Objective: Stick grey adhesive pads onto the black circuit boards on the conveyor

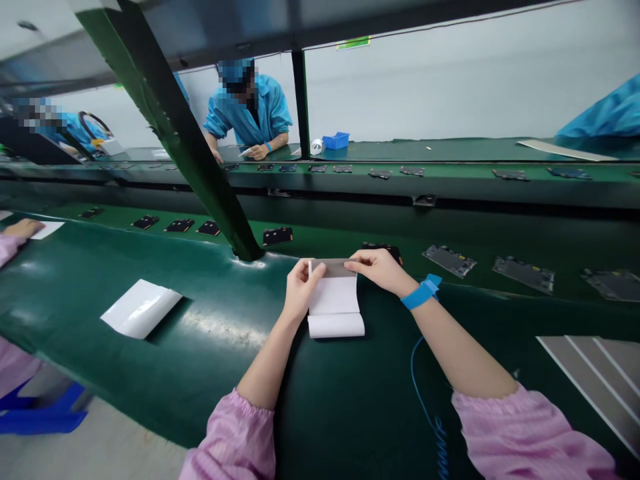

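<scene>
Centred in the head view is a white sheet (334,295) with a grey strip (336,270) along its top and a rolled-up near end (337,326). My left hand (301,288) is closed on its upper left edge, thumb lying over the grey strip. At the upper right corner, the fingers of my right hand (379,269) pinch the strip. A blue wrist strap (421,292) circles my right wrist, trailing a coiled cord. Just beyond my right hand lies a dark circuit board (395,252), partly hidden.
Several circuit boards (449,260) line the green belt (310,241) ahead. A slanted green post (200,167) rises left of my hands. On the mat are a glossy white sheet (141,309) and, at right, grey strips (595,373). A co-worker's hand (23,229) is at far left.
</scene>
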Demonstrator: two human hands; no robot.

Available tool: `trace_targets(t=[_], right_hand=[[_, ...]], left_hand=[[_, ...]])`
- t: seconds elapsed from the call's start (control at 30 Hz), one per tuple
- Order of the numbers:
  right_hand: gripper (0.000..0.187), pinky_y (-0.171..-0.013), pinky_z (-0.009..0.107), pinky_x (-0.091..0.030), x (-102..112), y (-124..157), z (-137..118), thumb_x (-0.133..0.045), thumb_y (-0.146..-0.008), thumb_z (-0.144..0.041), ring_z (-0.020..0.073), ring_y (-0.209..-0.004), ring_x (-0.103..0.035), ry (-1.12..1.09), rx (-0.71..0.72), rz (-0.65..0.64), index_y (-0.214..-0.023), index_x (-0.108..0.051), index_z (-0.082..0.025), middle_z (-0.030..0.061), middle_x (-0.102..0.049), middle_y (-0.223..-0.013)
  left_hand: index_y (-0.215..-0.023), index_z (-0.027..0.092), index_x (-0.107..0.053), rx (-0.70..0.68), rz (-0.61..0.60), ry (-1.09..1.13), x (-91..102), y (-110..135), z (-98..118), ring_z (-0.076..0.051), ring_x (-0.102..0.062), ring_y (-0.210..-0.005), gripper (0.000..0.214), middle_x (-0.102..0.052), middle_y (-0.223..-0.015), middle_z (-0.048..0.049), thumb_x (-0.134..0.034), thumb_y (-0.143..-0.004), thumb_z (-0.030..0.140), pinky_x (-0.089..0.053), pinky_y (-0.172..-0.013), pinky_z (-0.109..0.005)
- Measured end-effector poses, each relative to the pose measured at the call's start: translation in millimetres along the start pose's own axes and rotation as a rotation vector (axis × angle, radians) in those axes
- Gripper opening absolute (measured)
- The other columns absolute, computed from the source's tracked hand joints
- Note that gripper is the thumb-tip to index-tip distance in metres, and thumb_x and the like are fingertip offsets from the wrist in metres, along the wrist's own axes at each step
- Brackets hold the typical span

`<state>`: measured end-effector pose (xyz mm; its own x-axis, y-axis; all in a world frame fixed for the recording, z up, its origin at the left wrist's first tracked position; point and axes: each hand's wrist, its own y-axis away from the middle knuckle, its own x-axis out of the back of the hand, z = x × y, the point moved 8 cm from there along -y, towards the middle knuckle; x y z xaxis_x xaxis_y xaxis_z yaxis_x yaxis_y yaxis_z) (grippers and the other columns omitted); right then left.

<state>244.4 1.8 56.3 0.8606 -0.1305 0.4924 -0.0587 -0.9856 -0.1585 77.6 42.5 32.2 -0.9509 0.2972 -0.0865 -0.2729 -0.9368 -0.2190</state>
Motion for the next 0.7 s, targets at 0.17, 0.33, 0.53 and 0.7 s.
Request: trace_targets(t=[0.17, 0.33, 0.53, 0.7], right_hand=[[0.031, -0.060, 0.034, -0.045, 1, 0, -1, -0.064, -0.073, -0.051, 0.0183, -0.063, -0.057, -0.029, -0.002, -0.034, -0.073, -0.069, -0.020, 0.0035, -0.064, -0.066], [0.026, -0.070, 0.038, -0.049, 16, 1, -1, -0.065, -0.074, -0.047, 0.0214, -0.076, -0.061, -0.057, 0.026, 0.019, -0.082, -0.068, -0.022, 0.0064, -0.069, -0.085], [0.023, -0.067, 0.037, -0.047, 16, 2, -11, -0.060, -0.080, -0.045, 0.0186, -0.074, -0.055, 0.066, 0.140, 0.002, -0.073, -0.060, -0.023, 0.0061, -0.062, -0.090], [0.027, -0.074, 0.037, -0.048, 18, 0, -9, -0.052, -0.084, -0.049, 0.0196, -0.079, -0.056, 0.068, 0.138, -0.030, -0.077, -0.055, -0.023, 0.0060, -0.060, -0.091]], left_hand=[[-0.078, 0.014, -0.064, 0.064, -0.075, 0.012, -6.6, 0, -10, -0.012, -0.056, -0.064, 0.036, -0.064, -0.071, -0.0016, -0.076, -0.067, 0.046, -0.043, -0.058, -0.022], [-0.073, 0.014, -0.063, 0.060, -0.008, 0.029, -1.7, -1, -12, -0.012, -0.056, -0.062, 0.035, -0.064, -0.069, -0.0017, -0.077, -0.065, 0.044, -0.043, -0.058, -0.022], [-0.069, 0.015, -0.062, 0.072, -0.009, 0.019, -2.7, -1, -12, -0.012, -0.055, -0.060, 0.032, -0.062, -0.065, -0.0002, -0.079, -0.064, 0.042, -0.042, -0.056, -0.022], [-0.071, 0.014, -0.064, 0.129, 0.002, 0.037, -2.6, -2, -19, -0.013, -0.058, -0.062, 0.035, -0.066, -0.069, -0.0021, -0.079, -0.061, 0.043, -0.044, -0.058, -0.023]])
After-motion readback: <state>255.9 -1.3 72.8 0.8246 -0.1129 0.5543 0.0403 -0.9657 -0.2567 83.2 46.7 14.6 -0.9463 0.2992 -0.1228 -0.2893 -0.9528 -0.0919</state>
